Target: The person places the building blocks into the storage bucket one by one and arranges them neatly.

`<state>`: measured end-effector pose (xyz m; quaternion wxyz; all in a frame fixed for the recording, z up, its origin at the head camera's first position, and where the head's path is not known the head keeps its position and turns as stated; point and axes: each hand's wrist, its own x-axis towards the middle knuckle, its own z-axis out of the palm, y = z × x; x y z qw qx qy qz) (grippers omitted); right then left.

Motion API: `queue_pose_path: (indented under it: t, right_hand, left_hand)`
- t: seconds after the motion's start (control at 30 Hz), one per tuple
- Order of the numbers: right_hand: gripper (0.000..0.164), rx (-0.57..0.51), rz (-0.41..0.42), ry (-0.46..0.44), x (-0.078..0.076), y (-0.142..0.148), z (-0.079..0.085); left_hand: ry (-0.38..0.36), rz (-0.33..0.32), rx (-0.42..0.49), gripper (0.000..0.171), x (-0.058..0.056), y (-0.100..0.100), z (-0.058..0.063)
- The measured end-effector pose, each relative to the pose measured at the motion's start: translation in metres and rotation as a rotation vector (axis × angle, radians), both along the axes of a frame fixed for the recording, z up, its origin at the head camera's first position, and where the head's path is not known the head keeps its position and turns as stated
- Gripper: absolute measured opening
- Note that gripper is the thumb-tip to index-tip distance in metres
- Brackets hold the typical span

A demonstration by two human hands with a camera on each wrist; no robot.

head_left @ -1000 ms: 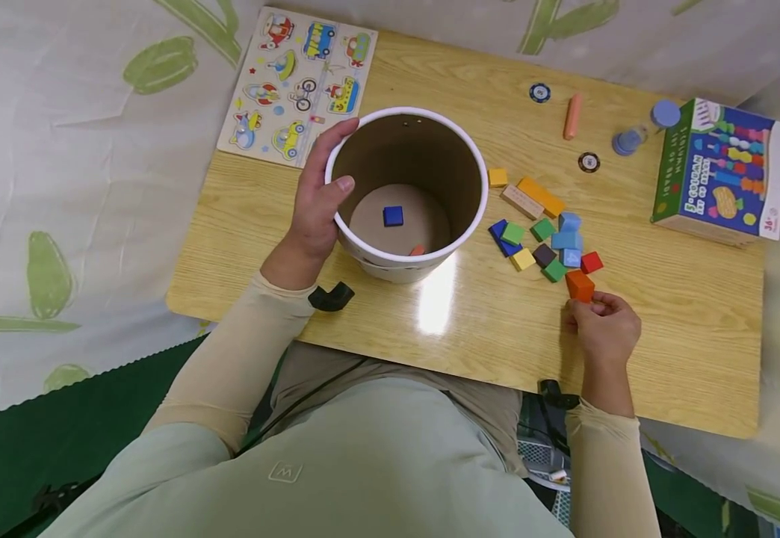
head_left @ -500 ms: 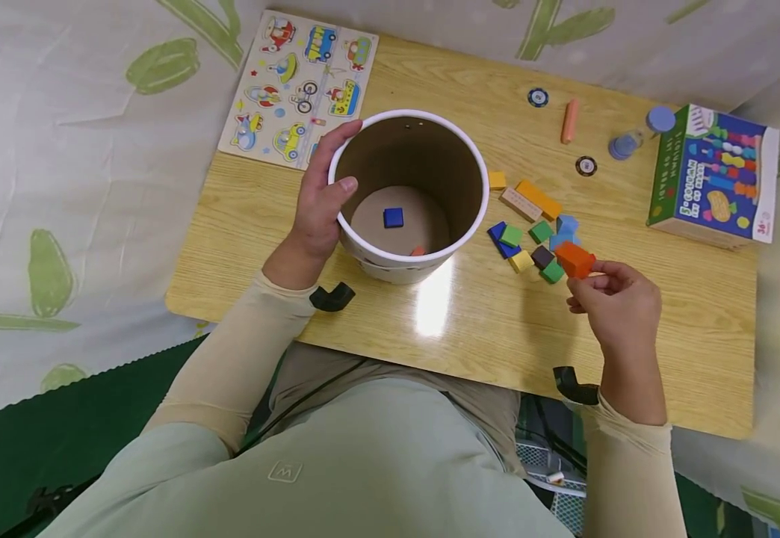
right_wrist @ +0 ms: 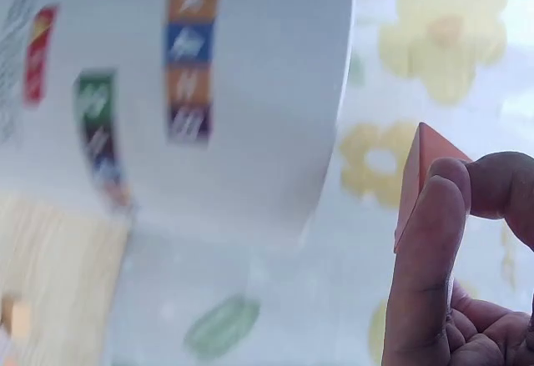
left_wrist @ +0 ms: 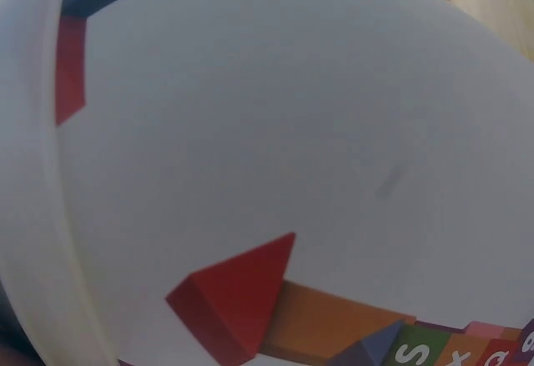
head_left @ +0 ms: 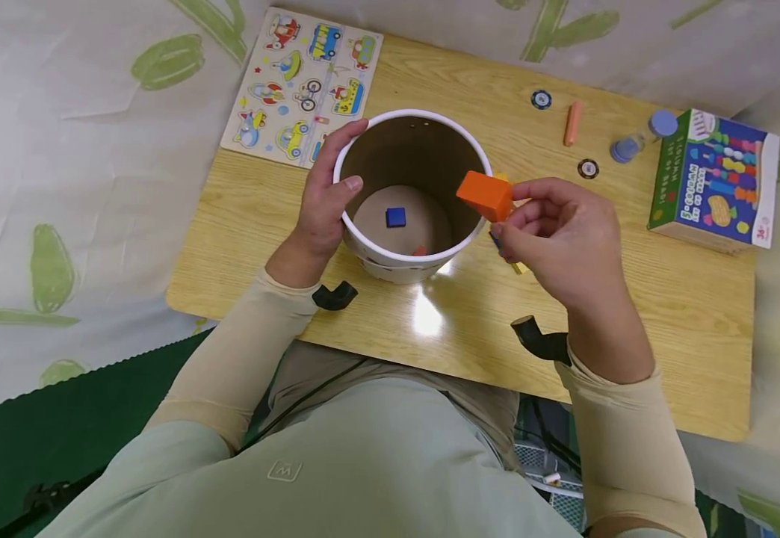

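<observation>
In the head view, my left hand [head_left: 323, 202] grips the near-left rim of a white bucket [head_left: 406, 153], thumb over the edge. A blue block [head_left: 395, 217] and a small orange-red piece [head_left: 420, 251] lie on the bucket's floor. My right hand [head_left: 568, 232] pinches an orange wedge-shaped block [head_left: 484, 196] between thumb and fingertips, overlapping the bucket's right rim. The right wrist view shows this block [right_wrist: 409, 191] beside the bucket's white wall [right_wrist: 267, 91]. Printed coloured shapes on the bucket's outside wall [left_wrist: 292, 132] fill the left wrist view.
Loose blocks on the table are mostly hidden behind my right hand; a yellow one [head_left: 520, 267] shows. A picture puzzle board [head_left: 309, 97] lies back left. At right stand a toy box [head_left: 719, 179] and a small bottle [head_left: 632, 142], near an orange stick [head_left: 572, 123] and two round chips [head_left: 588, 169].
My right hand has picked up the orange block from the pile and carried it up and left to the bucket's right rim. The left hand keeps its grip on the bucket.
</observation>
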<state>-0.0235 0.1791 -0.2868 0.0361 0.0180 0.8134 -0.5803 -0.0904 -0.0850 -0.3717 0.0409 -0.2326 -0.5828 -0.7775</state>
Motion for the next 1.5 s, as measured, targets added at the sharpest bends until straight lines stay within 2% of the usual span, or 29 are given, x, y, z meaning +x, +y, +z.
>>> queue_pose_path:
  t: [0.1, 0.2, 0.33, 0.43, 0.57, 0.73, 0.93, 1.1, 1.27, 1.5]
  right_hand:
    - [0.032, -0.008, 0.047, -0.043, -0.007, -0.015, -0.001]
    - [0.034, -0.012, 0.051, -0.078, -0.009, -0.020, -0.006]
    - [0.035, -0.062, 0.000, -0.070, -0.007, -0.009, -0.012]
    - [0.035, -0.109, -0.055, -0.066, -0.004, 0.007, -0.018]
    - [0.035, -0.145, -0.163, -0.103, 0.002, 0.037, -0.041]
    - [0.036, -0.133, -0.295, -0.201, 0.012, 0.071, -0.093]
    - [0.043, 0.038, -0.375, -0.286, 0.024, 0.094, -0.154]
    - [0.044, 0.208, -0.435, -0.326, 0.032, 0.105, -0.184]
    - [0.042, 0.349, -0.460, -0.337, 0.032, 0.109, -0.192]
    - [0.043, 0.524, -0.420, -0.399, 0.035, 0.111, -0.183]
  left_hand:
    - [-0.007, 0.001, -0.011, 0.061, 0.001, 0.002, 0.002]
    - [-0.025, -0.009, -0.011, 0.062, 0.001, 0.003, 0.001]
    - [-0.041, -0.008, -0.028, 0.062, 0.001, 0.004, 0.001]
    - [-0.027, 0.010, -0.045, 0.063, -0.004, 0.001, -0.011]
    - [0.005, 0.012, -0.044, 0.064, -0.013, -0.004, -0.029]
    - [0.014, 0.010, -0.049, 0.064, -0.013, -0.004, -0.030]
    - [0.010, 0.001, -0.022, 0.064, -0.012, -0.004, -0.028]
    - [-0.003, -0.001, -0.009, 0.064, -0.011, -0.004, -0.027]
    - [-0.001, 0.008, -0.016, 0.064, -0.011, -0.005, -0.025]
    - [-0.025, 0.010, -0.034, 0.065, -0.008, -0.004, -0.022]
